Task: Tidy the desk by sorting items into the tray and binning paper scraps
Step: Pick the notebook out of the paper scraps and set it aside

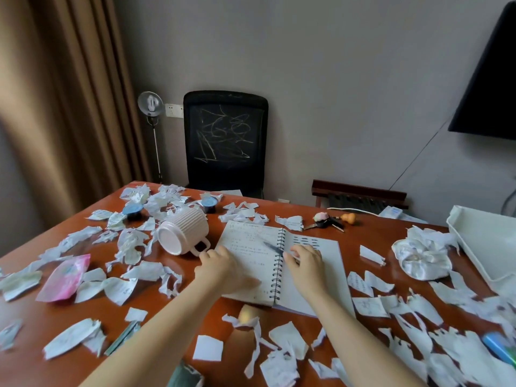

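An open spiral notebook (257, 241) lies in the middle of the brown desk (371, 236), with a dark pen (272, 248) across its left page. My left hand (223, 268) rests flat on the left page, fingers apart. My right hand (305, 262) lies on the right page beside the spiral, its fingertips near the pen. Torn paper scraps (145, 270) cover the desk all around. A white tray (485, 241) stands at the right edge. A pink ribbed mug (183, 231) lies on its side left of the notebook.
A pink packet (65, 276) lies at the left, two blue-lidded pods (132, 210) at the back, keys with charms (331, 220) behind the notebook, a crumpled paper ball (423, 258) by the tray, a blue marker (499, 347) at lower right. A black chair (224, 141) stands behind the desk.
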`<control>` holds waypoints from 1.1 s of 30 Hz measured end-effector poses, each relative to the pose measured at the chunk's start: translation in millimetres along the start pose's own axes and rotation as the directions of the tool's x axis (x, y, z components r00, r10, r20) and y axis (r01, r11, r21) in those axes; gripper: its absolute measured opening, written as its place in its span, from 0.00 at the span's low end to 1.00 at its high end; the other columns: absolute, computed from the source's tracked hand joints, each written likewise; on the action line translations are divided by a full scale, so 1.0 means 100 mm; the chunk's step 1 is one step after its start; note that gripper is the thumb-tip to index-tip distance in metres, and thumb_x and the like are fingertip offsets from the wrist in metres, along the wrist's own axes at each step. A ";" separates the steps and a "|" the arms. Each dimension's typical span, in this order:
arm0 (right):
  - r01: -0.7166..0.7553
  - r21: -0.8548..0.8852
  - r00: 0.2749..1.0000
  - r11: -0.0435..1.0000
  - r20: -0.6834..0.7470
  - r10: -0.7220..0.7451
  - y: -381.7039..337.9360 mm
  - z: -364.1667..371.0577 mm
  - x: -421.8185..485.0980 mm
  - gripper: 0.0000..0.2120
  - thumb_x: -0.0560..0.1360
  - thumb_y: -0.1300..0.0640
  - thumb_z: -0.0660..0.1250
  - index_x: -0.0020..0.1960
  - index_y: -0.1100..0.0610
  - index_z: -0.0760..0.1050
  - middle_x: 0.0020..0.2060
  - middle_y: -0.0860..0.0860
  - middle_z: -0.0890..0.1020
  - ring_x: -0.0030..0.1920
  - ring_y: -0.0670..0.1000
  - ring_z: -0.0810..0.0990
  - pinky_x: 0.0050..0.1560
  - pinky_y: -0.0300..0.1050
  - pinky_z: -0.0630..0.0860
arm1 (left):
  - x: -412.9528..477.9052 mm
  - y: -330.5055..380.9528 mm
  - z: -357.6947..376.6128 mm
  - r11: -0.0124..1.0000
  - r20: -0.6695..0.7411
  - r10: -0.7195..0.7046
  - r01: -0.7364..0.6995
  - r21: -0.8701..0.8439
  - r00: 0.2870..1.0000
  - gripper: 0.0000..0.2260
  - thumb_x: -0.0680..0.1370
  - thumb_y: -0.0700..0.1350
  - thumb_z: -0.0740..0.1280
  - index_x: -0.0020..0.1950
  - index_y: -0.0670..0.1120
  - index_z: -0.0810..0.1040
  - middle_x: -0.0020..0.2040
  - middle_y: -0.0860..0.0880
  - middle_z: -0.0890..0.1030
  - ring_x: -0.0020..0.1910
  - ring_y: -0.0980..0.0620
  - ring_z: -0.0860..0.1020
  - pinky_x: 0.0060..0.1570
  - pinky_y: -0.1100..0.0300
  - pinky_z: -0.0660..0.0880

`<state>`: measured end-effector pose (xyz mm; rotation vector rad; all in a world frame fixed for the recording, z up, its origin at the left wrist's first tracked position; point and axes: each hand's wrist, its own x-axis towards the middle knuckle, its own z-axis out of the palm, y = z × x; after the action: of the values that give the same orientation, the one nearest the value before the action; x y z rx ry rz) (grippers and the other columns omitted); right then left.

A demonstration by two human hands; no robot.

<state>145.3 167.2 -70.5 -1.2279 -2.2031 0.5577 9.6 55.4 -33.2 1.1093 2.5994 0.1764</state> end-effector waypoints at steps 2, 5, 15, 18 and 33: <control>0.024 -0.029 1.000 0.999 -0.012 -0.024 0.02 0.02 0.03 0.11 0.78 0.52 0.63 0.54 0.57 0.79 0.51 0.52 0.77 0.56 0.52 0.72 0.52 0.44 0.68 | 0.06 0.01 -0.05 0.999 0.018 -0.015 0.014 0.035 1.000 0.56 0.62 0.71 0.70 0.76 0.41 0.49 0.74 0.40 0.59 0.73 0.39 0.58 0.70 0.47 0.64; 0.049 -0.058 0.998 0.997 -0.035 -0.051 0.03 0.02 0.03 0.09 0.77 0.54 0.64 0.52 0.57 0.80 0.50 0.51 0.78 0.53 0.51 0.71 0.50 0.44 0.67 | 0.12 0.02 -0.07 0.997 0.034 -0.043 0.041 0.070 0.999 0.58 0.59 0.72 0.70 0.76 0.42 0.49 0.74 0.40 0.58 0.73 0.39 0.57 0.70 0.47 0.63; 0.021 0.120 1.000 0.993 0.002 -0.021 0.00 -0.04 0.00 0.10 0.76 0.57 0.67 0.56 0.56 0.79 0.29 0.44 0.70 0.32 0.46 0.71 0.30 0.31 0.62 | 0.14 -0.04 -0.08 0.998 0.034 -0.056 0.055 0.029 0.998 0.58 0.60 0.70 0.71 0.76 0.41 0.46 0.75 0.40 0.53 0.74 0.39 0.54 0.72 0.47 0.60; -0.008 0.204 0.998 0.979 0.058 -0.003 -0.01 -0.09 -0.01 0.20 0.77 0.59 0.65 0.68 0.56 0.71 0.28 0.46 0.73 0.30 0.43 0.71 0.31 0.32 0.68 | 0.14 -0.11 -0.11 0.999 0.018 -0.047 0.047 -0.017 0.999 0.54 0.65 0.66 0.71 0.76 0.39 0.46 0.74 0.40 0.55 0.73 0.40 0.57 0.72 0.50 0.60; -0.147 0.281 0.948 0.948 0.313 0.054 -0.15 -0.13 -0.05 0.27 0.78 0.59 0.63 0.74 0.54 0.60 0.35 0.53 0.78 0.37 0.47 0.78 0.35 0.37 0.76 | 0.01 -0.24 -0.45 0.968 -0.188 0.096 -0.135 -0.210 0.977 0.25 0.73 0.49 0.72 0.65 0.44 0.66 0.60 0.45 0.72 0.54 0.49 0.76 0.45 0.60 0.77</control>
<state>146.3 156.8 -53.4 -1.1565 -2.1956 1.1472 -21.9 39.7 3.7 1.2118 2.5845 0.6032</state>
